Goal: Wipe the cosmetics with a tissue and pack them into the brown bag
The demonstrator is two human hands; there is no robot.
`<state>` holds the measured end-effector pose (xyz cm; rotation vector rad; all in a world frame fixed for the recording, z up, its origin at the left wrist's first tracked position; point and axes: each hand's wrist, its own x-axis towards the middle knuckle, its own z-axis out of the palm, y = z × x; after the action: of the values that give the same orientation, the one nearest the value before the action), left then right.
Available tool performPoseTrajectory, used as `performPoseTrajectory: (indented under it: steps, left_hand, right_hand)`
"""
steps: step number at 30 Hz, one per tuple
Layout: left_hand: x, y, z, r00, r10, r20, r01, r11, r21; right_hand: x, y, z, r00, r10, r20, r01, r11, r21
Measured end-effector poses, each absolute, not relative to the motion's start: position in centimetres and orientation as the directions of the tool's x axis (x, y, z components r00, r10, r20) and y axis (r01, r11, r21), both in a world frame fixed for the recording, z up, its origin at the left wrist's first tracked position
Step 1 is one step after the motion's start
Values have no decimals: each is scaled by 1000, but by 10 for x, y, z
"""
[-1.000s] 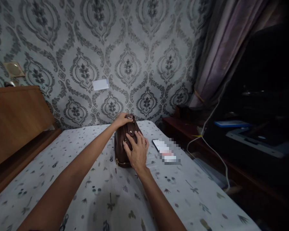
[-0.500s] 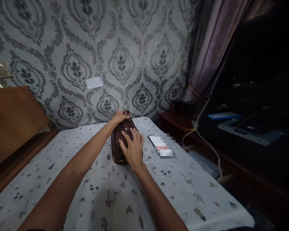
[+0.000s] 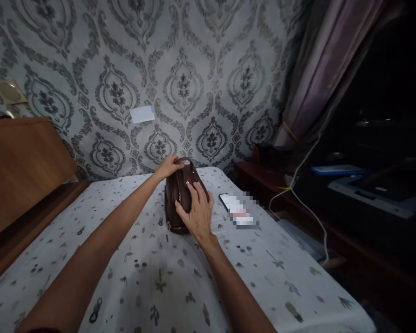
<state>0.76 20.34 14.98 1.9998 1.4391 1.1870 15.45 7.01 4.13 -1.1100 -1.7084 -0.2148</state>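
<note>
A dark brown handbag point(image 3: 173, 208) with gold-coloured zips and a small clasp lies on the patterned white sheet point(image 3: 152, 296). At its far end, my left hand point(image 3: 168, 167) grips the top left edge, thumb beside the raised loop of the handle point(image 3: 185, 159). Some of its fingers are hidden behind the bag. Across the bag's right side, my right hand point(image 3: 198, 213) rests with the fingers spread, their tips near the clasp. The bag's right flank is mostly covered by that hand.
To the right of the bag lies a phone point(image 3: 229, 203), its screen lit and partly blurred out. A wooden headboard-like panel point(image 3: 24, 162) stands at the left. White cables point(image 3: 308, 208) hang at the right beside a dark red shelf point(image 3: 249, 173). Patterned wallpaper rises behind.
My left hand has shifted left on the bag, and the handle loop shows more fully. My right hand stays on the bag's side. The view has turned slightly left.
</note>
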Motion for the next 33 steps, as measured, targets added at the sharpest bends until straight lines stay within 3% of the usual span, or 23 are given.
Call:
performPoseTrajectory:
  steps: [5, 14, 27, 33]
  left_hand:
    - [-11, 194, 149, 5, 873, 487, 672, -363, 645]
    - [-5, 180, 149, 80, 875, 477, 749, -369, 550]
    - [-11, 182, 147, 105, 928, 358, 690, -327, 646]
    - [-14, 176, 149, 173, 937, 305, 699, -334, 632]
  right_hand:
    - [155, 74, 38, -38, 550, 834, 759, 559, -334]
    - [154, 74, 37, -35, 547, 837, 760, 558, -333]
    - [154, 74, 39, -31, 536, 844, 762, 559, -327]
    - [155, 74, 39, -30, 539, 842, 756, 563, -334]
